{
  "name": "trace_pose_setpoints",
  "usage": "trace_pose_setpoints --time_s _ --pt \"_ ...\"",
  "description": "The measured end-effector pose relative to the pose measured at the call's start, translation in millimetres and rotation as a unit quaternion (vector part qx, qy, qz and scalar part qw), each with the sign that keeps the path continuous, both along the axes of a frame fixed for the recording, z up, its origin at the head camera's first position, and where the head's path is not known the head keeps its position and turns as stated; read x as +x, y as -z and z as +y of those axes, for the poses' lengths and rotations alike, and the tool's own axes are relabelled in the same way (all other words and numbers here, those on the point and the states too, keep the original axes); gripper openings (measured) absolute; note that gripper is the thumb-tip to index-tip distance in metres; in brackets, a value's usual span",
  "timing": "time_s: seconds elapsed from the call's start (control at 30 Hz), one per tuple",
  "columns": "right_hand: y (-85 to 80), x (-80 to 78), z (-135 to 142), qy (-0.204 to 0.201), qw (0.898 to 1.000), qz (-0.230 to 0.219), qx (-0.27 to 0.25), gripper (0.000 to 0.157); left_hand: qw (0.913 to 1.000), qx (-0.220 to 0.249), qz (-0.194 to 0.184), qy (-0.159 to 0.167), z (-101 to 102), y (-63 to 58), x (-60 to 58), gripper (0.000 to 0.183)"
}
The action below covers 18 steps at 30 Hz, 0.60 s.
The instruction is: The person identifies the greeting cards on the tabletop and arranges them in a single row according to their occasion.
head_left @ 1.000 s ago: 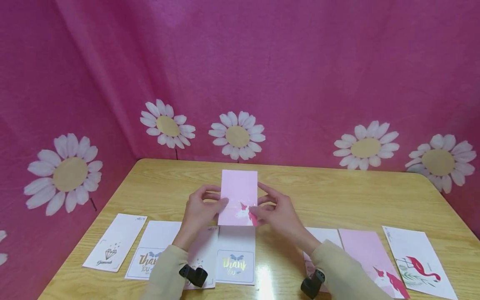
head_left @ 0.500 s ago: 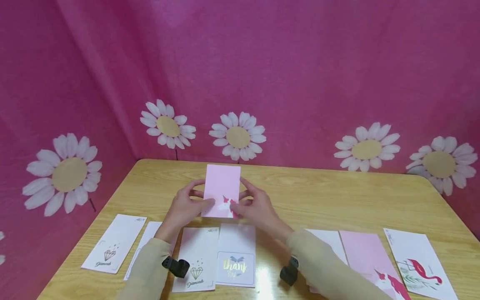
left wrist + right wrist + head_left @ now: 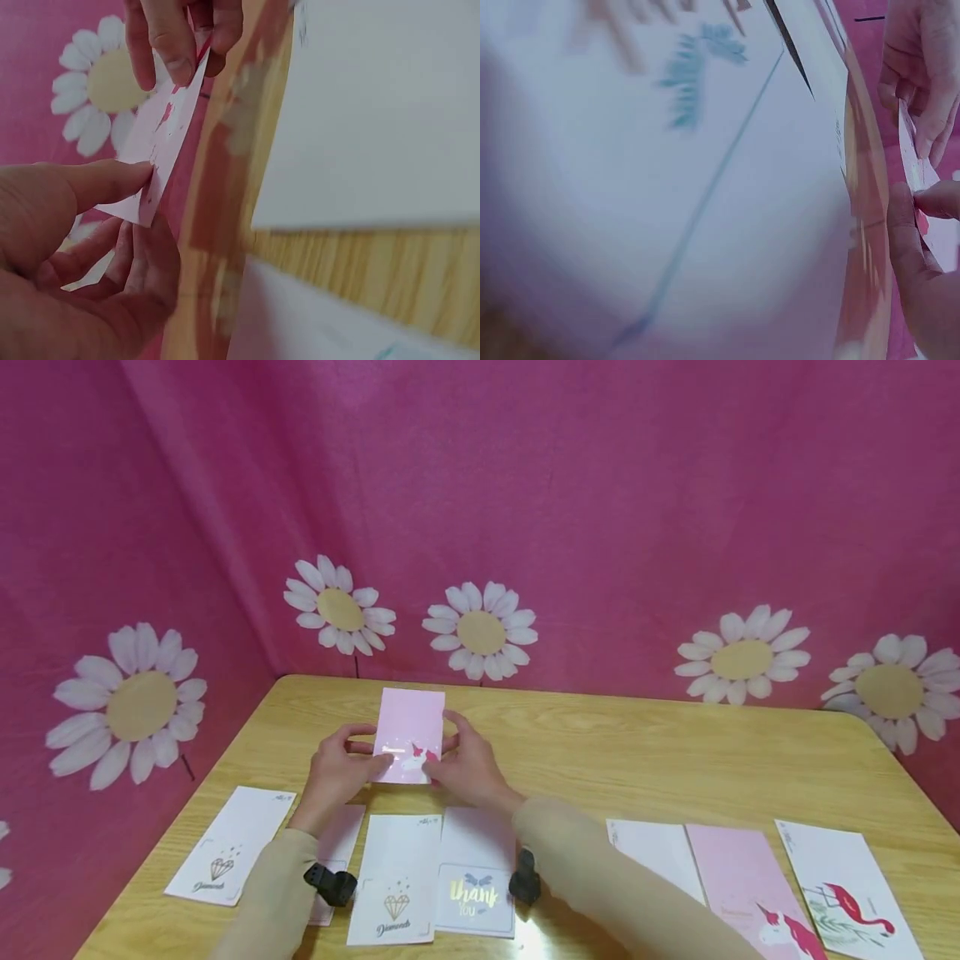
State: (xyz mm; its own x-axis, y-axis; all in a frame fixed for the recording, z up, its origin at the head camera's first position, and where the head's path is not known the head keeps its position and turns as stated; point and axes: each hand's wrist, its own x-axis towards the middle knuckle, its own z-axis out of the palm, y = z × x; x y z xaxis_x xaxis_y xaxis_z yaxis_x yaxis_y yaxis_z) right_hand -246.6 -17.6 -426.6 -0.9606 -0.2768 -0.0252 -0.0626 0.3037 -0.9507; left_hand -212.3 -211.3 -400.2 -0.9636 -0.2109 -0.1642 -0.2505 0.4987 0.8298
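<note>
A pink unicorn card is held up above the far left part of the table, tilted toward the head camera. My left hand pinches its left edge, thumb on the printed face and fingers behind. On the opposite edge my right hand pinches it near the unicorn's head. Both wrist views show the thumbs and fingers on the thin card. Below the hands lie a white diamond card and a thank-you card. Another card is partly hidden by the left forearm.
Another diamond card lies at the table's left. To the right are a white card partly behind the right sleeve, a second pink unicorn card and a flamingo card. A pink flowered curtain hangs behind the wooden table.
Both hands have carried the pink unicorn card to the left and slightly farther from me. The diamond card in the middle has come out from behind the left forearm.
</note>
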Motion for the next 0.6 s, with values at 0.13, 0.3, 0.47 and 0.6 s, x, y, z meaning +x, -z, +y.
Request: trace_pose_setpoints --time_s 0.13,0.3,0.47,0.6 --pt "0.3 -6.8 -17.6 -0.004 1.0 0.017 0.026 0.053 0.9995 -0.026 -0.019 0.003 -13.2 2.0 -7.6 0.066" --pt "-3.3 -16.3 -38.5 -0.031 0.998 0.029 0.036 0.042 0.9975 -0.058 -0.03 0.028 -33.6 3.6 -17.8 0.077" --pt "-4.2 -25.0 -55.7 -0.096 0.985 0.084 0.119 0.051 0.9971 -0.064 -0.035 0.021 -54.4 6.1 -23.5 0.078" --pt "-5.3 -31.7 -69.4 -0.16 0.93 0.207 0.256 0.038 0.9959 -0.084 -0.024 0.023 -72.0 8.5 -25.8 0.078"
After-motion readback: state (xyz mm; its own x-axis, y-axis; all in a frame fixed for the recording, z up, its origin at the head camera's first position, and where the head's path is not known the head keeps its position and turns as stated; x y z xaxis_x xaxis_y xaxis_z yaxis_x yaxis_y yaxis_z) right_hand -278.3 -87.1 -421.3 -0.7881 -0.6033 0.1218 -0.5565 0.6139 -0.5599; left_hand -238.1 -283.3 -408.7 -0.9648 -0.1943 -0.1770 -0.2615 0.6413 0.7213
